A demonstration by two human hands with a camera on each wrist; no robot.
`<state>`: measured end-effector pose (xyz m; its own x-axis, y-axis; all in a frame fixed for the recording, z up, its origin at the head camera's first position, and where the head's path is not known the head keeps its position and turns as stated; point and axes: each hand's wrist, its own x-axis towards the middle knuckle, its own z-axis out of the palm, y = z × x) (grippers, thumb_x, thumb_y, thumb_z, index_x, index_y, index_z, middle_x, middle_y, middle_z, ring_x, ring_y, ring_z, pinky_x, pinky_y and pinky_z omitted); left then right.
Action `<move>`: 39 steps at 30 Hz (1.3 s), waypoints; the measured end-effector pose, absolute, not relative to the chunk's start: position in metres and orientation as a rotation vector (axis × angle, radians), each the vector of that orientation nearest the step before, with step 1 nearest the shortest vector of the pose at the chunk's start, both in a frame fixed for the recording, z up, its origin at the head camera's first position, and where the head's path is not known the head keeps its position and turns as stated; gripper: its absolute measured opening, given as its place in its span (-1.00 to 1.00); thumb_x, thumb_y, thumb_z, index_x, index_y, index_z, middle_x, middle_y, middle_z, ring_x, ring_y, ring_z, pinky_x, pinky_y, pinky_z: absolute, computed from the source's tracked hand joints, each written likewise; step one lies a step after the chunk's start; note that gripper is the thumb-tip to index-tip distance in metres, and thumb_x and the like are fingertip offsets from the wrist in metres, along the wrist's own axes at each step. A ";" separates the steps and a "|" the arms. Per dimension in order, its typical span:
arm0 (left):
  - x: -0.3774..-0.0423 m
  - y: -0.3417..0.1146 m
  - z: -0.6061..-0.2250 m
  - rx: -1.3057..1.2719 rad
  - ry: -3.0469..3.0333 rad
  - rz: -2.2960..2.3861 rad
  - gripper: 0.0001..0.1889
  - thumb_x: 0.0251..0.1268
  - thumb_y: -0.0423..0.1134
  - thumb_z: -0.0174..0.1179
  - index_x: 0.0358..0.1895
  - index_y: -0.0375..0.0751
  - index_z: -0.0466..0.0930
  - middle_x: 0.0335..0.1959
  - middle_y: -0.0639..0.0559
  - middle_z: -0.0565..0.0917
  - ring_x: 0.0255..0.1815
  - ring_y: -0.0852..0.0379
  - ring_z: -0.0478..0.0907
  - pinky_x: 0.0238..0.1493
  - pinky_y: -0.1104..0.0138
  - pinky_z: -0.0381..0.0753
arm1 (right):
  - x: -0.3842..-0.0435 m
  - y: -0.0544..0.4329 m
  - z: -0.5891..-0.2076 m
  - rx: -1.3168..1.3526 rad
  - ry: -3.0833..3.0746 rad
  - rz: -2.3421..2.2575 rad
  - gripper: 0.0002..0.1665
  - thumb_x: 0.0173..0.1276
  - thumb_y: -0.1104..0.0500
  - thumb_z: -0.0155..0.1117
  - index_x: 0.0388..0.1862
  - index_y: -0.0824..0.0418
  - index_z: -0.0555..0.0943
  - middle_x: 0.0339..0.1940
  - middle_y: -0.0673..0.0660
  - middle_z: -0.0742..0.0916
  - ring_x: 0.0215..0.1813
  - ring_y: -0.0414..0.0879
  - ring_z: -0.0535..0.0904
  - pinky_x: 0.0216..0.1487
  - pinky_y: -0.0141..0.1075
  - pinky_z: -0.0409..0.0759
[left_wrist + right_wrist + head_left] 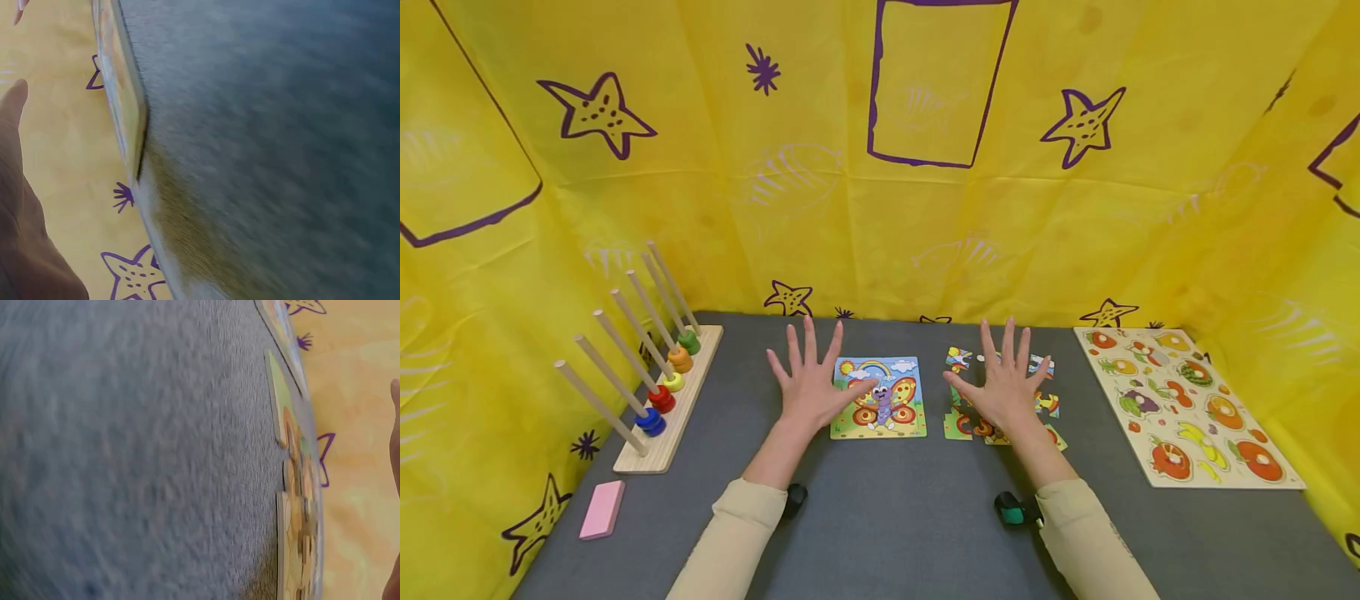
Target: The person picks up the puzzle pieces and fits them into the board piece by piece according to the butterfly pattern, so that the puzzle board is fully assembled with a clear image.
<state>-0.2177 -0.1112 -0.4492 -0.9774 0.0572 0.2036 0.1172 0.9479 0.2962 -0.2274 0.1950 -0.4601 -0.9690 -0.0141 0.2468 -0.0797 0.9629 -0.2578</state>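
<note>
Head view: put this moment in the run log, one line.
left grip: spread, empty, near butterfly board; right grip: spread, empty, near puzzle pieces; butterfly board: flat on table; puzzle pieces: partly hidden

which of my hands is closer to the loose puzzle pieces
Right. In the head view, your right hand appears over the loose puzzle pieces; your left hand is farther left, partly overlapping the butterfly picture.

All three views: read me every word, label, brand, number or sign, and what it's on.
None readable in any view.
Butterfly picture, loose puzzle pieces, fruit board: any fine print is too small to read.
Yellow cloth: drawings only, no readable lettering.
</note>
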 end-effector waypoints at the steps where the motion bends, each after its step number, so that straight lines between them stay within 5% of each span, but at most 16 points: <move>1: -0.217 -0.113 -0.450 -0.145 -2.928 -0.471 0.16 -0.06 0.67 -0.04 0.58 0.28 -0.31 0.53 0.01 -0.62 0.48 -0.07 -0.77 0.30 -0.31 -0.57 | -0.228 0.195 -0.461 0.078 -2.873 0.399 0.28 0.10 -0.67 -0.03 0.60 -0.23 -0.35 0.56 0.03 -0.43 0.51 0.04 -0.66 0.29 0.44 -0.38; 7: -0.212 -0.122 -0.457 -0.296 -3.000 -0.585 0.20 0.02 0.58 0.03 0.58 0.14 -0.42 0.56 -0.05 -0.51 0.53 -0.04 -0.63 0.37 -0.23 -0.50 | -0.231 0.199 -0.463 0.147 -2.921 0.512 0.26 0.19 -0.58 0.03 0.62 -0.07 -0.28 0.59 0.17 -0.29 0.56 0.20 -0.46 0.37 0.35 -0.29; 13: -0.211 -0.131 -0.464 -0.480 -3.074 -0.705 0.21 0.11 0.44 0.15 0.58 -0.17 -0.34 0.59 -0.19 -0.29 0.57 -0.12 -0.39 0.42 -0.20 -0.34 | -0.240 0.205 -0.469 0.261 -2.930 0.664 0.14 0.29 -0.37 0.20 0.58 0.24 0.02 0.56 0.36 0.03 0.51 0.34 -0.09 0.34 0.33 0.03; 18: -0.213 -0.137 -0.468 -0.545 -3.187 -0.903 0.23 0.14 0.37 0.20 0.55 -0.30 -0.36 0.58 -0.21 -0.32 0.57 -0.12 -0.37 0.44 -0.15 -0.36 | -0.250 0.208 -0.473 0.315 -2.906 0.786 -0.07 0.33 -0.16 0.30 0.46 0.38 0.26 0.42 0.41 0.30 0.39 0.36 0.11 0.27 0.26 0.22; 30: -0.218 -0.151 -0.475 -0.800 -3.213 -0.994 0.19 0.15 0.27 0.28 0.56 -0.25 -0.32 0.59 -0.14 -0.31 0.57 -0.11 -0.40 0.44 -0.13 -0.39 | -0.267 0.207 -0.479 0.274 -2.892 0.822 -0.34 0.27 -0.04 0.41 0.16 0.40 0.56 0.21 0.41 0.51 0.22 0.31 0.27 0.19 0.14 0.32; 35: -0.217 -0.152 -0.473 -0.826 -3.216 -0.972 0.17 0.13 0.25 0.31 0.57 -0.26 -0.26 0.59 -0.13 -0.28 0.57 -0.14 -0.40 0.43 -0.13 -0.40 | -0.270 0.203 -0.479 0.236 -2.864 0.907 -0.37 0.24 0.01 0.45 0.13 0.41 0.53 0.09 0.40 0.57 0.16 0.30 0.29 0.12 0.11 0.31; 39: -0.217 -0.153 -0.472 -0.826 -3.220 -0.964 0.15 0.14 0.24 0.30 0.56 -0.26 -0.23 0.59 -0.13 -0.28 0.57 -0.14 -0.41 0.43 -0.14 -0.41 | -0.269 0.194 -0.476 0.231 -2.791 1.045 -0.45 0.26 0.13 0.44 0.12 0.32 0.45 -0.13 0.29 0.65 -0.02 0.22 0.49 -0.05 0.04 0.46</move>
<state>-0.2166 -0.1535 -0.4722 -0.8385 0.5201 -0.1626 0.3453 0.7379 0.5799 -0.2687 0.1943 -0.4757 -0.9765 -0.0901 0.1958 -0.1966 0.7449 -0.6375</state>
